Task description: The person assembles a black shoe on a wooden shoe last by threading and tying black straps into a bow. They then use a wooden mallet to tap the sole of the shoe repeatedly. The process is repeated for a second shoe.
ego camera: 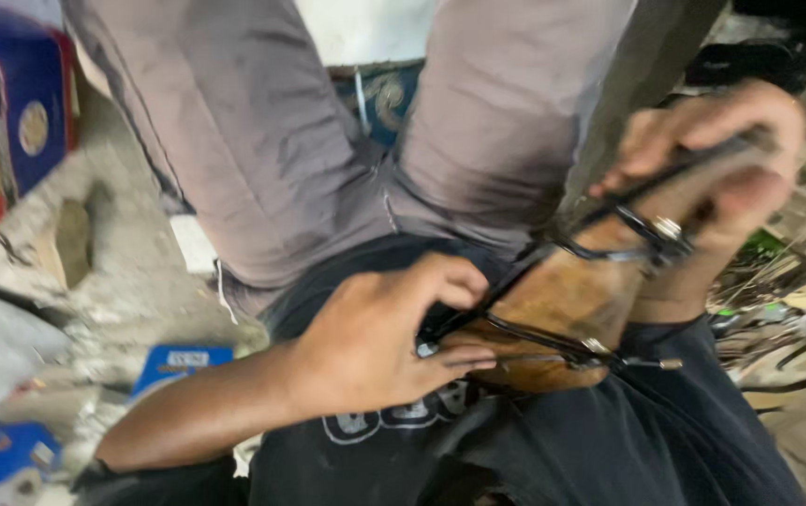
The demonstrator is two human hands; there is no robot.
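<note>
A rough concrete floor point(122, 272) strewn with blue boxes point(180, 361) lies past the person's grey trousers point(262, 141). The left hand point(379, 342) pinches a thin black strap point(464, 319) against the lower end of a brown wooden shoe sole point(553, 309) held over the lap. The right hand point(712, 150) clasps the sole's upper end, fingers closed around it and its straps.

You sat over a rough, dusty concrete floor point(112, 272), daylight flat and grey across it. Blue and red boxes point(19, 112) stood at your left, smaller blue boxes point(178, 361) lay lower down, and scrap clutter point(796, 319) crowded your right.
</note>
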